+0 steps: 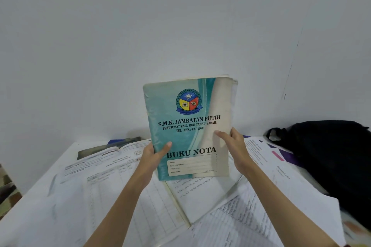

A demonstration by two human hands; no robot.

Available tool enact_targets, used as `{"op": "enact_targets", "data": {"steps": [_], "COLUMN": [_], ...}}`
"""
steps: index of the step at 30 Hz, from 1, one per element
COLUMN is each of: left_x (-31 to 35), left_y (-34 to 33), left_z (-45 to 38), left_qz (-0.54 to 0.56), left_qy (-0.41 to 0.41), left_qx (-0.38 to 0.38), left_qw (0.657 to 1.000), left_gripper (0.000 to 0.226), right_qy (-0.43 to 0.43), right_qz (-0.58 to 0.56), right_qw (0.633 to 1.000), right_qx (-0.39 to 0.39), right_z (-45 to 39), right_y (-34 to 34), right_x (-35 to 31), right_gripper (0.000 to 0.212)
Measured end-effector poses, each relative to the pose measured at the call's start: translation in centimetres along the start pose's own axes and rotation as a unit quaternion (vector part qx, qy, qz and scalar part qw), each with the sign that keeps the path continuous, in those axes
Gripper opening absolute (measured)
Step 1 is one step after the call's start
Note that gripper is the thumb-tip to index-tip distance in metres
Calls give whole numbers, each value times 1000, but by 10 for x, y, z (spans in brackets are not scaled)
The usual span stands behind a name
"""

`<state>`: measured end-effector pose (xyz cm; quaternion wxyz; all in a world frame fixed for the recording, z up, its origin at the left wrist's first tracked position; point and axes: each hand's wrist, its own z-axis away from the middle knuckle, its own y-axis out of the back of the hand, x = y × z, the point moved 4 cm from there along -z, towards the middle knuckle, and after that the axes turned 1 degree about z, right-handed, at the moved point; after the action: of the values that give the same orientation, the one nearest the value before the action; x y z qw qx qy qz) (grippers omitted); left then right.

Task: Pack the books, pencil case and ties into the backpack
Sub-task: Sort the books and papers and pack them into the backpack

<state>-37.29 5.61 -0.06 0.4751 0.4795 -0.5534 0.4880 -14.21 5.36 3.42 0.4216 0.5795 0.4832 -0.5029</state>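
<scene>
Teal-and-cream paper notebook (190, 126), worn, marked "BUKU NOTA", upright above open books on desk (40, 196); pinched at lower edges by left hand (154, 156) and right hand (234, 146); black fabric backpack (331, 156) right.

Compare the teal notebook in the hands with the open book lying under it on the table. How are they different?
The teal notebook is closed, while the open book lies spread flat. The notebook is held upright above the table by the left hand and the right hand; the open book rests among papers, untouched. The notebook shows a printed cover with a crest; the open book shows lined, handwritten pages. Neither is in the backpack yet.
</scene>
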Motion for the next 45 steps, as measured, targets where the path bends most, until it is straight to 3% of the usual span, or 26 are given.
{"op": "enact_targets", "data": {"steps": [9, 12, 17, 24, 29, 35, 37, 40, 45], "left_x": [2, 19, 53, 42, 14, 56, 77, 101, 103], "left_y": [4, 8, 5, 5, 1, -22, -36, -70, -155], "left_z": [5, 3, -7, -3, 14, 13, 14, 19, 24], "left_qz": [-52, -91, -7, -46, -82, -97, -86, -55, -25], "left_qy": [7, -5, -51, -25, 14, -48, -66, -72, 1], "left_qx": [-29, -47, -3, -13, -31, 45, 27, -35, -127], "left_qw": [998, 995, 999, 999, 996, 993, 994, 995, 992], "left_gripper": [43, 46, 45, 39, 45, 4, 4, 7, 11], "right_qy": [2, 26, 92, 120, 92, 79, 45, -36, -129], "right_qz": [81, 93, 15, 128, 150, 58, 14, -8, -73], "right_qw": [996, 995, 995, 984, 983, 995, 998, 990, 979], "right_qx": [26, 1, 19, 37, 59, 20, -41, -139, -142], "right_z": [6, 6, 7, 11, 8, 11, 11, 17, 41], "right_y": [-1, 0, -7, -10, -2, 30, 53, 90, 160], "right_x": [3, -10, -43, -40, -39, -80, -96, -101, -77], "right_gripper": [14, 19, 22, 26, 12, 16, 15, 36, 41]}}
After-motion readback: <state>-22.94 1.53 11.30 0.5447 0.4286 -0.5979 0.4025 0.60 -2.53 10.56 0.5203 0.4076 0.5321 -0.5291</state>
